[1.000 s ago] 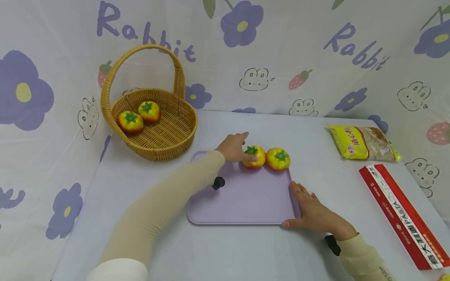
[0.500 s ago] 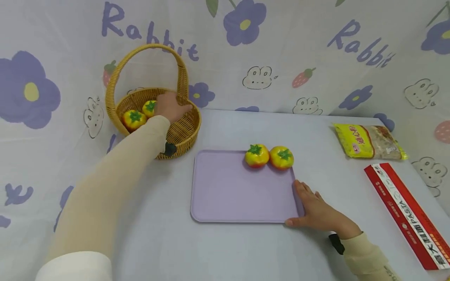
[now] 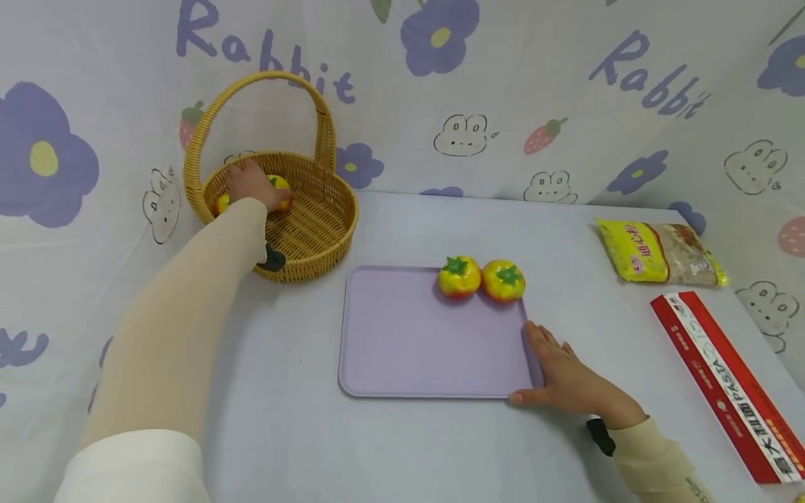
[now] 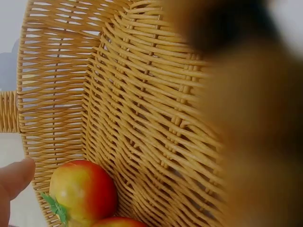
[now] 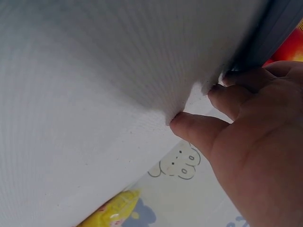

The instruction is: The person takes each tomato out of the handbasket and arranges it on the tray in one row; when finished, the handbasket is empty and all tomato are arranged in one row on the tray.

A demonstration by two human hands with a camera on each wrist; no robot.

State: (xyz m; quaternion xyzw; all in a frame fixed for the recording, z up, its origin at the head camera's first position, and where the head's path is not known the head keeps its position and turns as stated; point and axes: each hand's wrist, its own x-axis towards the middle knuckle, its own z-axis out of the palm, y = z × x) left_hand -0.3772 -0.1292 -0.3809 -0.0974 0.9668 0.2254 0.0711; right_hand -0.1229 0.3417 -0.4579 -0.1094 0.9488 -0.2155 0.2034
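While the left hand (image 3: 250,185) reaches down inside the wicker basket (image 3: 314,267) at the far left of the table (image 3: 270,426), the right hand (image 3: 571,381) lies at the right side of the lilac tray (image 3: 428,342). Inside the basket are two yellow-red fruits with green tops, the left fruit (image 3: 222,203) mostly covered by the left hand and the right fruit (image 3: 284,195) partly covered. Whether the left grip is closed on either one I cannot tell (most of its fingers are hidden, though one fingertip shows apart from the nearest fruit in the left wrist view).

The right grip holds nothing: its fingers are extended and spread, resting along the tray's right edge, with the thumb at the near right corner. Two more fruits of the same kind sit at the far right of the tray, the left one (image 3: 459,278) touching the right one (image 3: 503,281).

Farther right on the table lies a yellow food packet (image 3: 660,253), and nearer, slanting, a long red and white box (image 3: 723,384) marked PASTA. Behind everything hangs a pale cloth (image 3: 516,77) printed with flowers, rabbits and strawberries.
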